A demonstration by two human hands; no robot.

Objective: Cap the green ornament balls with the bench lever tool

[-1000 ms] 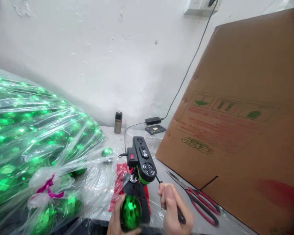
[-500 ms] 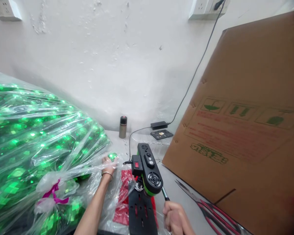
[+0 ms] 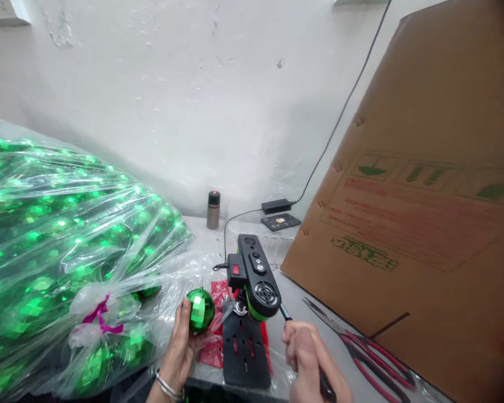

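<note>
My left hand [image 3: 177, 350] grips a green mirrored ball [image 3: 200, 309], holding it just left of a small black and green bench machine [image 3: 256, 280] with a red switch. Below the machine's head lies its black slotted base plate [image 3: 246, 350]. My right hand [image 3: 308, 364] is closed round the machine's black lever handle [image 3: 286, 315] at the lower right. A large clear plastic bag [image 3: 63, 246] full of green mirrored balls fills the left side, tied with a purple ribbon [image 3: 101, 314].
A big brown cardboard sheet [image 3: 420, 212] leans on the right. Red-handled scissors [image 3: 361, 350] lie on the table beside it. A small canister [image 3: 213, 209], a black power adapter [image 3: 276, 205] and a remote-like pad [image 3: 280, 221] stand by the white wall. Red packaging [image 3: 218, 291] lies under the machine.
My left hand reached out to a loose green ball beside the bag, picked it up and brought it back next to the machine. My right hand stayed on the lever.
</note>
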